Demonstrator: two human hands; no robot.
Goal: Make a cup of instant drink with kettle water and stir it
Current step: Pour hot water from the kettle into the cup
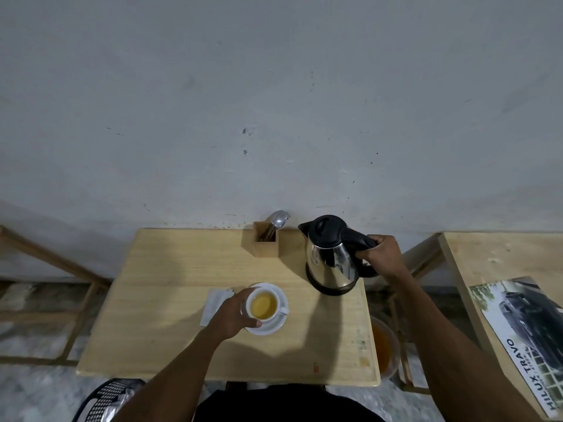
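Table (170, 263): pale wood, set against a grey wall; carries everything below.
Cup (262, 305): white, upright on a white saucer (275, 325) near the table's middle, part full of yellowish liquid; small handle turned to the right.
Left hand (233, 315): curled round the cup's left side, thumb at the near rim of the saucer, fingers reaching over the far rim; holding the cup, which sits just right of the palm.
Kettle (332, 257): steel body, black lid and handle, upright at the table's right far corner, base on the wood (spout towards the wall and to the left).
Right hand (380, 254): closed round the black handle, on the kettle's right side; kettle body lies left of the grip.
Cup to kettle: apart, cup nearer and to the left.
Sachet (214, 303): white, flat on the table, just left of the saucer, partly under the left hand.
Holder (265, 243): small wooden box by the wall, left of the kettle, a spoon (278, 220) standing in it.
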